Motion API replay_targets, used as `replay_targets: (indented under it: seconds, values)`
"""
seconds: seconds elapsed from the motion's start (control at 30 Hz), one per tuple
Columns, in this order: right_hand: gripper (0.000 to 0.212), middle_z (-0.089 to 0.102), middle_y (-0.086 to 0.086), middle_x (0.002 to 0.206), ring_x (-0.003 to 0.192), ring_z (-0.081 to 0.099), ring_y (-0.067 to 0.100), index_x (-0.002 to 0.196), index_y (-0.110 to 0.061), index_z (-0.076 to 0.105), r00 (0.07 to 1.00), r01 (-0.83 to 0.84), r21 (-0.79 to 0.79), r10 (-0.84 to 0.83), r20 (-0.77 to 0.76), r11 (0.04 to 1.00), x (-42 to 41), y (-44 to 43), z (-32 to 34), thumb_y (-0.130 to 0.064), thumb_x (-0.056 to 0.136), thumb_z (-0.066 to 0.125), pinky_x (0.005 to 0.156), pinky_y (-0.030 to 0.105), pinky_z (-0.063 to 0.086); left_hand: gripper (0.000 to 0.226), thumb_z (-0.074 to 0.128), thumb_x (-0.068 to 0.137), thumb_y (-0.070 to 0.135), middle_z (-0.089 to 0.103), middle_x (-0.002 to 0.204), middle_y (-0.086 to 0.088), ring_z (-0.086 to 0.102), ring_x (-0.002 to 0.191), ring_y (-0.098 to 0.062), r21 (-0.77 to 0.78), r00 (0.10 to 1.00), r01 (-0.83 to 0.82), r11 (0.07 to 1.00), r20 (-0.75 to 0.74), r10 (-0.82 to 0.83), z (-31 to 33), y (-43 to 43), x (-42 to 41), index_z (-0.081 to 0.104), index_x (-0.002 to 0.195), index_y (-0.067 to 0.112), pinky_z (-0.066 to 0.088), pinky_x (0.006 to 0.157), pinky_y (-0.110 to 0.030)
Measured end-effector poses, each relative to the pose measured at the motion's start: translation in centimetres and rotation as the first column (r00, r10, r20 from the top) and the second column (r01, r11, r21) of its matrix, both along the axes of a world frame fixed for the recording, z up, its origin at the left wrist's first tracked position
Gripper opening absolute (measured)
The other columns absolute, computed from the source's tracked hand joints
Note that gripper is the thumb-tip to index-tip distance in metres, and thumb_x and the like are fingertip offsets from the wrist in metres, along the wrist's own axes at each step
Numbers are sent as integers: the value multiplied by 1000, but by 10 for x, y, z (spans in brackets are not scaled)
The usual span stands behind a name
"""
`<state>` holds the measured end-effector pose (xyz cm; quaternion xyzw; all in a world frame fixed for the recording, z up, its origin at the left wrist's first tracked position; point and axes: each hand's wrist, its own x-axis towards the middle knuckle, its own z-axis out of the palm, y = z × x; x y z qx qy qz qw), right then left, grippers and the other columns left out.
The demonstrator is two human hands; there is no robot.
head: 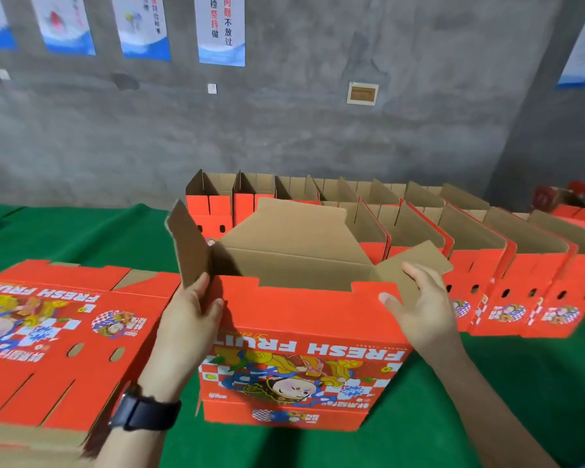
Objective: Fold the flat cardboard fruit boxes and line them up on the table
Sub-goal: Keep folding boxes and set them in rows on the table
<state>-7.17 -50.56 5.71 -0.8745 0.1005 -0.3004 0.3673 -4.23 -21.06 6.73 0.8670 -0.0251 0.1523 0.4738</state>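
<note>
— What was found nearest?
— At six o'clock a half-folded red box (301, 332) was stood upright on the green table (453, 417), top flaps raised.
— How was it held?
— Its left flap (188, 244) was pinched by the left hand (190, 319); its right flap (411, 261) was pinched between thumb and fingers of the right hand (416, 309). A black watch (146, 412) was worn on the left wrist.
— And farther off?
— Flat boxes (65, 332) were stacked at nine o'clock; folded boxes (487, 251) were lined up from twelve to two o'clock.
</note>
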Motion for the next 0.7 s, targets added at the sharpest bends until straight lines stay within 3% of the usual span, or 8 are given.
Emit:
replay_targets:
  seconds: [0.1,0.17,0.27,0.4,0.47,0.57,0.63,0.7]
  values:
    - [62,39,2,141,127,42,17,139,-13,45,999,-26,-67,23,-47,997,0,6,-3,-6,83,72,103,20,26,44,52,89,-1,46,141,-9,56,107,-24,158,1000,23,987,-8,-22,1,-2,-4,51,134,3,34,77,-14]
    - [67,33,-1,139,114,41,4,139,-15,44,996,-55,-144,45,-75,988,-1,8,-7,1,80,71,93,5,20,44,52,88,-1,43,145,-10,50,121,-28,273,1000,24,962,-2,-24,-1,3,-4,53,132,1,37,93,-21]
    - [69,30,-2,134,95,27,-14,139,-14,43,992,-106,-205,88,-94,973,-4,11,-12,6,79,70,85,-7,13,47,51,86,-2,31,153,-9,25,140,-36,460,999,40,887,6,-48,-5,11,2,54,132,4,20,116,-37]
    - [71,30,0,137,111,45,9,141,-14,41,983,-132,-227,98,-153,965,-3,13,-14,8,79,68,87,2,20,57,47,84,-10,15,159,1,19,145,-27,424,995,86,902,15,-102,-15,14,1,46,139,7,17,116,-27]
    - [71,28,-1,139,116,47,14,142,-15,38,975,-163,-218,124,-183,962,0,15,-13,8,81,66,89,6,23,72,45,78,-18,11,156,13,14,145,-14,389,971,169,906,92,-221,-20,17,2,41,143,13,8,113,-11]
    - [71,25,-2,141,118,47,15,143,-16,36,968,-197,-213,156,-195,957,3,13,-11,11,82,61,90,12,29,89,52,74,-20,29,147,20,26,138,1,365,913,300,881,158,-377,-20,24,6,38,139,38,12,106,-1]
    - [73,19,-3,146,124,45,17,144,-18,34,971,-197,-224,158,-181,954,3,13,-10,12,83,59,90,13,31,83,67,80,-3,46,136,22,39,128,5,368,887,350,861,164,-431,-24,27,10,34,139,46,23,103,-4]
    - [82,3,-12,155,132,37,11,147,-25,31,973,-208,-214,180,-143,954,2,15,-10,16,81,58,87,13,38,66,67,87,18,62,115,28,51,112,10,288,896,379,880,124,-426,-26,27,17,36,140,44,32,92,-2]
